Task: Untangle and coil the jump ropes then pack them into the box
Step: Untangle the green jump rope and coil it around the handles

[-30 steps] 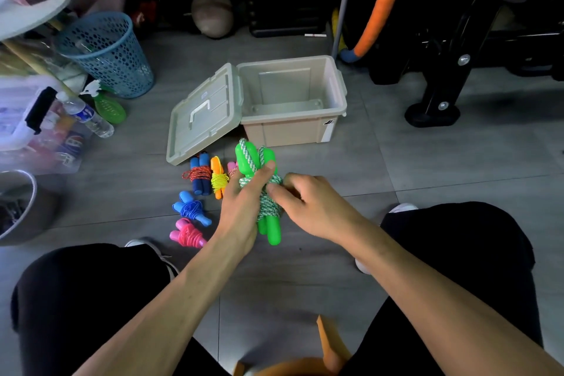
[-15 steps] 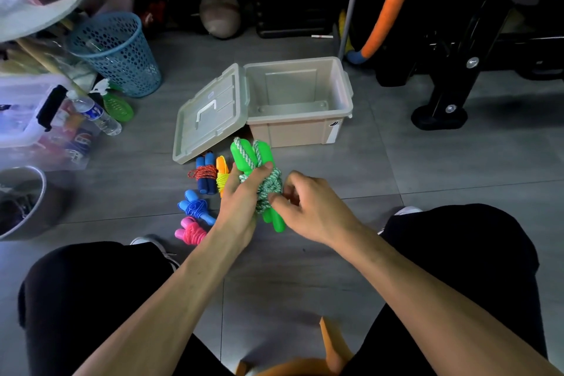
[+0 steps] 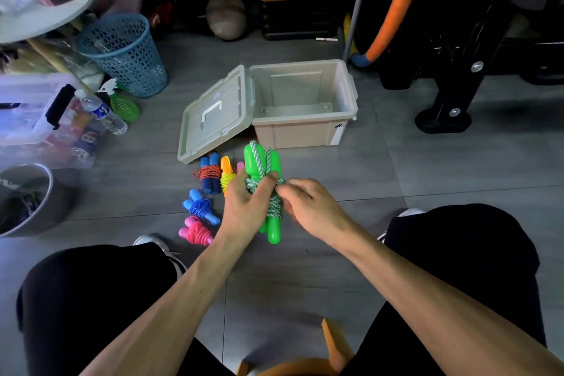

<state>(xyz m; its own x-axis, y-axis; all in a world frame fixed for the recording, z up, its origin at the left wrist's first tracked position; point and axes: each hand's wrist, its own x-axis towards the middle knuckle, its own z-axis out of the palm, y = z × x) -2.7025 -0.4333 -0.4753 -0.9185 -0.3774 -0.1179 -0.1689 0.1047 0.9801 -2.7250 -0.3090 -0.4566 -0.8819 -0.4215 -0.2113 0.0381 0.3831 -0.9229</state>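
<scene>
now my left hand (image 3: 244,207) grips the green-handled jump rope wound in white-green cord (image 3: 265,189); right hand (image 3: 308,204) pinches its cord end, finishing the coil. next: tuck it, then into the open beige plastic box (image 3: 305,128).

- Green jump rope (image 3: 271,230), frame centre: bright green handles, cord twisted white and green.
- Dark blue jump rope (image 3: 209,175): red-orange cord.
- Orange jump rope (image 3: 226,170): neon yellow cord.
- Light blue jump rope (image 3: 200,207): blue cord.
- Pink jump rope (image 3: 196,230): pink-red cord.
- Box (image 3: 300,131) and lid (image 3: 215,114): plain beige-grey.
- Laundry basket (image 3: 126,53), upper left: light blue, dotted with holes.
- Foam tube (image 3: 395,7), upper right: orange and green bands, blue tip.
- Floor (image 3: 442,168): grey tiles.
</scene>
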